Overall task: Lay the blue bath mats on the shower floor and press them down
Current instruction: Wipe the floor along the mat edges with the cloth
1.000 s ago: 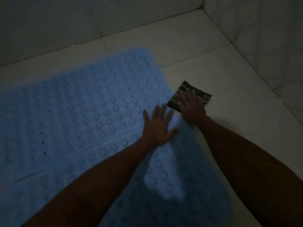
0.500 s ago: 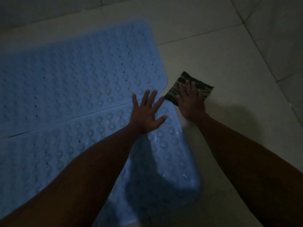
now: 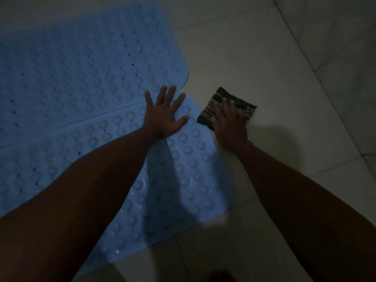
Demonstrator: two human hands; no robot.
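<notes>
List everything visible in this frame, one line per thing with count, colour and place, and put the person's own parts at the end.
bath mats: two, blue, studded with suction cups, lying side by side on the floor at left; far mat, near mat, their long edges meeting in a seam.
folded cloth: one, dark with pale stripes, on the floor just right of the mats.
floor tiles: several, pale, with grout lines, filling the right and top of the view.
left hand: one, fingers spread flat, pressing on the near mat at the seam.
right hand: one, fingers straight, resting flat on the folded cloth.
forearms: two, bare, reaching in from the bottom edge.
</notes>
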